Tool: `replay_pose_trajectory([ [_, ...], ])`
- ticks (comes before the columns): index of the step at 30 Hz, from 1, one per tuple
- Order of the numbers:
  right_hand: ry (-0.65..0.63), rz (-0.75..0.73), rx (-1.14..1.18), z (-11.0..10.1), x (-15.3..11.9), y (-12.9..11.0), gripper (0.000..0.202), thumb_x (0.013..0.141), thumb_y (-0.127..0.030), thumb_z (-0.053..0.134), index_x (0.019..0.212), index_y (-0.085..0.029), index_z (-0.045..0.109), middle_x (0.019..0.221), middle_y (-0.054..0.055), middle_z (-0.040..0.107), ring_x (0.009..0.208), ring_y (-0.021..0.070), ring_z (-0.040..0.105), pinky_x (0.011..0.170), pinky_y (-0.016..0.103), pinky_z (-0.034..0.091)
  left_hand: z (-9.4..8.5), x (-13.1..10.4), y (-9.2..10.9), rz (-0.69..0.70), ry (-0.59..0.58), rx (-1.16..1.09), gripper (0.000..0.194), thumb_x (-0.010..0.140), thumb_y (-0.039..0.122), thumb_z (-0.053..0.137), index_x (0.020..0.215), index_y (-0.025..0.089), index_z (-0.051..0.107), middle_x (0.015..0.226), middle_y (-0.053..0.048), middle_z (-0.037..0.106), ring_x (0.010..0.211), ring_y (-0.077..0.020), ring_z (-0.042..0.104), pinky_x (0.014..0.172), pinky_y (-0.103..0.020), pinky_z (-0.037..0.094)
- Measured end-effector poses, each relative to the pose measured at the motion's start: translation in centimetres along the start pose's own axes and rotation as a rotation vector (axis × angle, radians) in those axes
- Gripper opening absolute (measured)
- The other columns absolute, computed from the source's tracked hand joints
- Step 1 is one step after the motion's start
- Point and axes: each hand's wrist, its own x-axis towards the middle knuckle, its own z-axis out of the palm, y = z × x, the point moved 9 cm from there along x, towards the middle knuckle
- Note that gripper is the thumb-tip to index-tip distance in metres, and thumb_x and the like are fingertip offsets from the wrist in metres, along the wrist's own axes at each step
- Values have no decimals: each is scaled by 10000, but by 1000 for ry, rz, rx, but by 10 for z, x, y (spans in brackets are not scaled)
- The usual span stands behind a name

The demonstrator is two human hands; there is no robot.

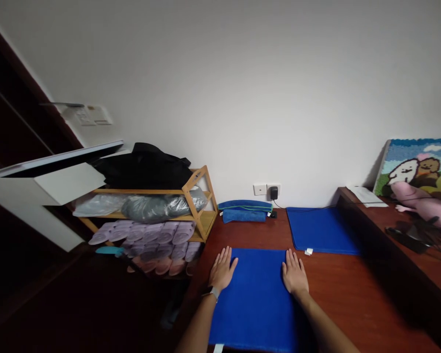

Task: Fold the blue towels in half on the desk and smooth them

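Note:
A flat blue cloth (257, 299), like a towel, lies on the reddish-brown wooden table (338, 289) close to me. A white tag shows at its near left corner. My left hand (222, 269) rests flat along the cloth's left edge, fingers stretched out; a watch or band is on that wrist. Along the right edge, near the far corner, lies my right hand (294, 272), also flat with fingers extended. Beyond my right hand is a second folded blue cloth (321, 230) with a small white tag. Neither hand grips anything.
Rolled or folded blue cloths (244, 212) lie against the wall below a socket with a black plug (274, 192). Left stands a wooden rack (202, 211) with slippers (165, 235) and a black bag (147, 169). A raised ledge on the right holds a pink plush toy (426, 206).

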Motion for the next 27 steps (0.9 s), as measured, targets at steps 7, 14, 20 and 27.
replay_pose_trajectory([
  [7, 22, -17, 33, -3, -1, -1, 675, 1015, -401, 100, 1617, -97, 137, 1710, 32, 126, 1584, 206, 92, 1285, 411, 69, -22, -8, -3, -129, 132, -9, 618, 1027, 468, 334, 1495, 99, 497, 1597, -159, 457, 1481, -271, 418, 1226, -416, 322],
  [14, 32, -27, 109, -6, 2, -4, 667, 1018, -396, 125, 1616, -102, 159, 1708, 44, 135, 1582, 210, 103, 1290, 427, 75, -34, -67, -14, -231, 228, -215, 518, 969, 458, 351, 1233, 200, 715, 1333, -104, 716, 1288, -270, 616, 1151, -403, 434],
  [20, 47, -106, 209, -32, -27, -10, 642, 1022, -382, 190, 1614, -135, 228, 1709, 35, 168, 1582, 198, 94, 1302, 405, 79, -42, -121, -52, -406, 208, -373, 433, 824, 460, 474, 1018, 206, 766, 1149, -145, 788, 1129, -323, 713, 1044, -424, 525],
  [27, 135, -372, 329, -5, -154, 0, 486, 940, -280, 437, 1385, -282, 634, 1562, 42, 511, 1432, 251, 467, 1230, 406, 330, -31, -177, -65, -570, 165, -529, 442, 755, 484, 504, 982, 201, 756, 978, -123, 801, 985, -339, 760, 885, -404, 597],
])
